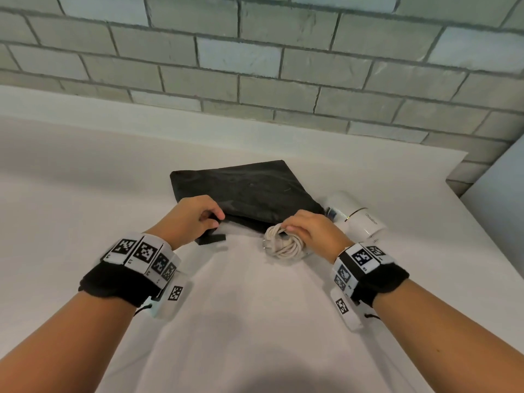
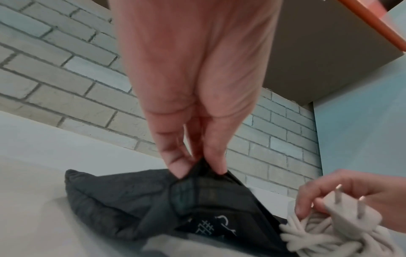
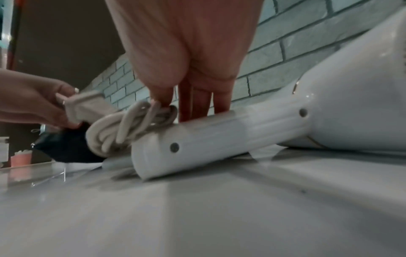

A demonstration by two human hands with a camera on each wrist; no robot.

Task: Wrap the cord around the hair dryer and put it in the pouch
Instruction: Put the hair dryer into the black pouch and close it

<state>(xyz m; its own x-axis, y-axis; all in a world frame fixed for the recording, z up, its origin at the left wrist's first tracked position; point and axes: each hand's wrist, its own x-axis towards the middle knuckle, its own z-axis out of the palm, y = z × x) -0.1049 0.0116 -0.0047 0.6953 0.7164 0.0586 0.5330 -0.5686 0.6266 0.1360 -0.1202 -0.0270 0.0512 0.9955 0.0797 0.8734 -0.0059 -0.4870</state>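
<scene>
A black fabric pouch [image 1: 249, 188] lies flat on the white counter [image 1: 85, 194]. My left hand [image 1: 214, 218] pinches its near edge between thumb and fingers [image 2: 175, 167], lifting the mouth of the pouch [image 2: 123, 200]. The white hair dryer [image 1: 360, 219] lies on its side right of the pouch. Its off-white cord [image 1: 283, 243] is coiled in a bundle at the handle end, plug [image 2: 351, 210] sticking out. My right hand [image 1: 292, 229] grips the handle [image 3: 208, 139], thumb pressing on the cord [image 3: 131, 125] coil. The dryer's body [image 3: 351, 113] rests on the counter.
A grey brick wall [image 1: 255, 66] rises behind a low white ledge [image 1: 198, 129]. The counter ends at the right [image 1: 482, 222] beside a pale panel [image 1: 504, 188]. A pink cup [image 3: 20, 158] stands far to the left.
</scene>
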